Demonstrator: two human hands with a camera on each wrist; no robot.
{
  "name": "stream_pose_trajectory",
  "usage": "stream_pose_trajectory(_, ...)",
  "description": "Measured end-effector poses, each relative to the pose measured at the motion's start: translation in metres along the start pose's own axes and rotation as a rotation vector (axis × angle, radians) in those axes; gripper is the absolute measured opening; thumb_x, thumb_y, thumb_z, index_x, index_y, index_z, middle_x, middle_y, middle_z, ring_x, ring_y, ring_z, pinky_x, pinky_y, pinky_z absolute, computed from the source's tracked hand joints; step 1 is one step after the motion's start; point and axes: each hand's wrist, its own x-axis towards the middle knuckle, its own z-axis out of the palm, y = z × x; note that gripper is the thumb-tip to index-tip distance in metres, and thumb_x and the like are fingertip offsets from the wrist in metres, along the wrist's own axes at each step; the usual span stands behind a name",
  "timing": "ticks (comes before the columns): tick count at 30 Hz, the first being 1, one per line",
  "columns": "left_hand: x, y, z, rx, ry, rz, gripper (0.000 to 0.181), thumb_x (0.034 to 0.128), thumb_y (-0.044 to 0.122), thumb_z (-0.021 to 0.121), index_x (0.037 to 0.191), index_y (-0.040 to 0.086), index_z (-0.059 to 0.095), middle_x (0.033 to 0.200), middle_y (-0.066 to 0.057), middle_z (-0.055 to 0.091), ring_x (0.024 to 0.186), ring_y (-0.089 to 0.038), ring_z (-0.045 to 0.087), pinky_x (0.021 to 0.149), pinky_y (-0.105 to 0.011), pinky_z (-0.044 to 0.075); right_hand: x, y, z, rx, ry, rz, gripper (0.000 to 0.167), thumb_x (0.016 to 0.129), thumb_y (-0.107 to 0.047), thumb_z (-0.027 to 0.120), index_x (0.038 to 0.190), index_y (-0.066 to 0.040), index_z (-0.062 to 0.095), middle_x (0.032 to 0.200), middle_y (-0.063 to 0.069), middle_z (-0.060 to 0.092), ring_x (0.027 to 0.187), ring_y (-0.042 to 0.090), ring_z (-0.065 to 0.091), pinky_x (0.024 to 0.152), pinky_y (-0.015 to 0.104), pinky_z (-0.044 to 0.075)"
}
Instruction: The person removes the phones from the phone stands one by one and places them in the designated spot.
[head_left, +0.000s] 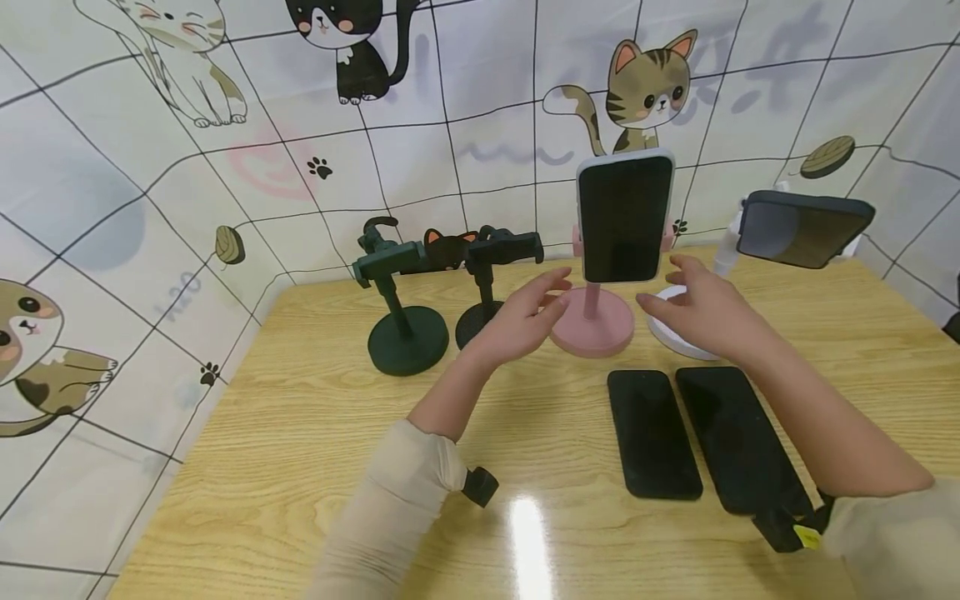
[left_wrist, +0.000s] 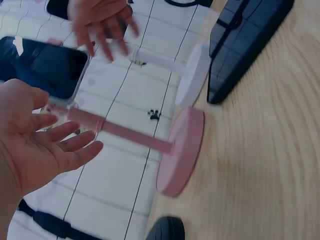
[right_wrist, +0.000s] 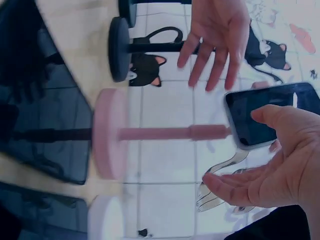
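Note:
A phone with a pale edge [head_left: 626, 218] sits upright in a pink phone stand [head_left: 592, 332]. To its left is my left hand [head_left: 525, 318], palm turned inward and fingers relaxed, holding nothing. On the other side my right hand [head_left: 701, 305] hovers near the phone's lower right corner, thumb and fingers spread apart. In the left wrist view a gap shows between the left hand [left_wrist: 37, 142] and the pink post [left_wrist: 135, 137]. The right wrist view has the right hand [right_wrist: 280, 167] overlapping the phone [right_wrist: 250, 117]; contact cannot be told there.
A dark green stand [head_left: 405, 342] and a black stand [head_left: 491, 250] stand at the left. Behind my right hand, a white stand [head_left: 675, 333] carries a sideways phone [head_left: 806, 229]. Two dark phones, a smaller one [head_left: 654, 433] and a larger one [head_left: 738, 437], lie on the wooden table [head_left: 300, 467].

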Motion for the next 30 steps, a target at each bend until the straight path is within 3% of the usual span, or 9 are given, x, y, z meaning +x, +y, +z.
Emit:
stream_pose_trajectory(3, 0.008, 0.01, 0.005, -0.051, 0.054, 0.021, 0.052, 0.0969, 0.024, 0.038, 0.143, 0.011, 0.02, 0.139, -0.007, 0.037, 0.123, -0.018, 0.041, 0.098, -0.035, 0.036, 0.003, -0.011, -0.005, 0.064, 0.065, -0.024, 0.09, 0.088, -0.045, 0.049, 0.142, 0.002, -0.005, 0.14, 0.033, 0.019, 0.119, 0.049, 0.035, 0.086, 0.058, 0.037)
stream_pose_trajectory(6, 0.015, 0.016, 0.008, -0.111, 0.128, 0.038, 0.053, 0.0965, 0.024, 0.04, 0.144, 0.011, 0.018, 0.141, -0.006, 0.035, 0.125, -0.017, 0.04, 0.099, -0.033, 0.035, 0.005, -0.017, -0.006, 0.105, 0.153, -0.06, 0.084, 0.089, -0.042, 0.048, 0.143, 0.0, -0.001, 0.142, 0.029, 0.02, 0.12, 0.047, 0.034, 0.084, 0.059, 0.038)
stream_pose_trajectory(13, 0.026, 0.019, 0.018, -0.27, 0.248, 0.078, 0.053, 0.0965, 0.019, 0.041, 0.144, 0.011, 0.019, 0.141, -0.006, 0.034, 0.124, -0.015, 0.041, 0.093, -0.025, 0.04, 0.007, -0.016, -0.004, 0.2, 0.311, -0.193, 0.057, 0.094, -0.031, 0.044, 0.139, -0.001, 0.026, 0.135, 0.025, 0.036, 0.122, 0.041, 0.037, 0.089, 0.056, 0.036)
stream_pose_trajectory(17, 0.027, 0.024, 0.021, -0.315, 0.281, 0.117, 0.049, 0.0961, 0.013, 0.041, 0.141, 0.009, 0.023, 0.133, -0.01, 0.041, 0.118, -0.017, 0.047, 0.09, -0.023, 0.042, 0.008, -0.014, -0.001, 0.21, 0.363, -0.22, 0.044, 0.096, -0.024, 0.041, 0.132, -0.001, 0.037, 0.124, 0.024, 0.048, 0.116, 0.038, 0.045, 0.091, 0.053, 0.037)
stream_pose_trajectory(21, 0.015, 0.043, 0.016, -0.311, 0.268, 0.149, 0.04, 0.0956, 0.005, 0.038, 0.135, 0.0, 0.03, 0.122, -0.017, 0.046, 0.109, -0.023, 0.053, 0.085, -0.022, 0.044, 0.007, -0.01, 0.002, 0.19, 0.415, -0.254, 0.028, 0.096, -0.02, 0.041, 0.115, 0.0, 0.046, 0.1, 0.018, 0.056, 0.097, 0.03, 0.053, 0.085, 0.025, 0.044)
stream_pose_trajectory(24, 0.006, 0.054, 0.012, -0.27, 0.264, 0.169, 0.036, 0.0954, 0.001, 0.036, 0.13, -0.006, 0.032, 0.118, -0.022, 0.047, 0.105, -0.029, 0.054, 0.083, -0.022, 0.046, 0.007, -0.007, 0.005, 0.172, 0.448, -0.29, 0.019, 0.095, -0.017, 0.043, 0.102, 0.0, 0.047, 0.088, 0.014, 0.054, 0.084, 0.022, 0.051, 0.07, 0.011, 0.038)
stream_pose_trajectory(30, 0.013, 0.035, 0.017, -0.215, 0.283, 0.247, 0.032, 0.095, 0.002, 0.039, 0.126, -0.005, 0.034, 0.115, -0.021, 0.049, 0.102, -0.027, 0.055, 0.082, -0.022, 0.047, 0.003, -0.005, 0.007, 0.175, 0.462, -0.337, 0.014, 0.094, -0.012, 0.045, 0.099, 0.001, 0.046, 0.088, 0.012, 0.052, 0.076, 0.011, 0.045, 0.068, 0.007, 0.037)
